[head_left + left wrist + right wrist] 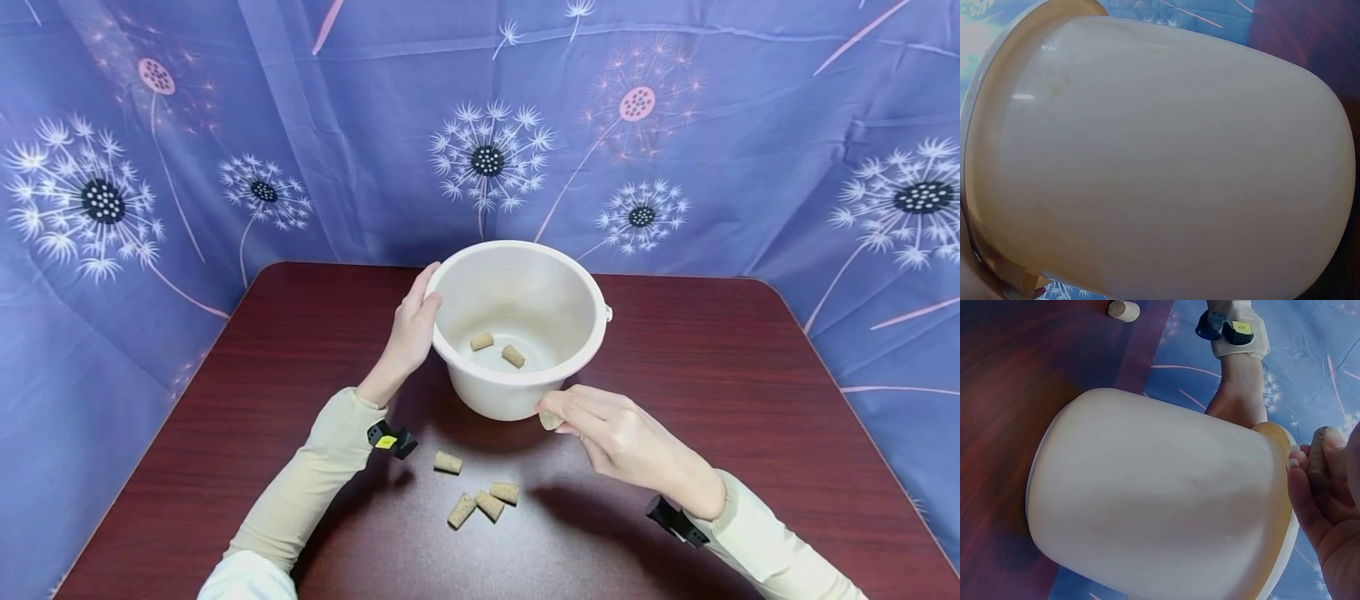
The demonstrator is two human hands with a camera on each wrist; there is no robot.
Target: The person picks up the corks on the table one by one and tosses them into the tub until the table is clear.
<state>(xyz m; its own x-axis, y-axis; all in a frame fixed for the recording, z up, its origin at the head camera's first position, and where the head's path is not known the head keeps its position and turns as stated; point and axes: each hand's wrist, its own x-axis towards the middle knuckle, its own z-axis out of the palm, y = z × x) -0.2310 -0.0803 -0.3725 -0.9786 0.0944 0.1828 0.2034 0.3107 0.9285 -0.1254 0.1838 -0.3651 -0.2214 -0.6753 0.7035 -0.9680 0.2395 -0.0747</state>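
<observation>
A white plastic bucket (495, 396) stands toward the back of the table, its mouth facing up toward me. Two corks (513, 356) lie on its bottom. My left hand (411, 329) grips the rim on the left side, with the thumb over the edge; the bucket's wall (1166, 156) fills the left wrist view. Just in front of the bucket's near right side, my right hand (626, 437) pinches a cork (550, 419) between thumb and fingers. The right wrist view shows this cork (1318, 459) close to the rim. Several loose corks (490, 506) lie on the table in front of the bucket.
The dark red wood-grain table (712, 358) has rounded far corners. Behind it and along both sides hangs a blue cloth (360, 150) with a dandelion print. A small lug (608, 313) sticks out from the bucket's right rim.
</observation>
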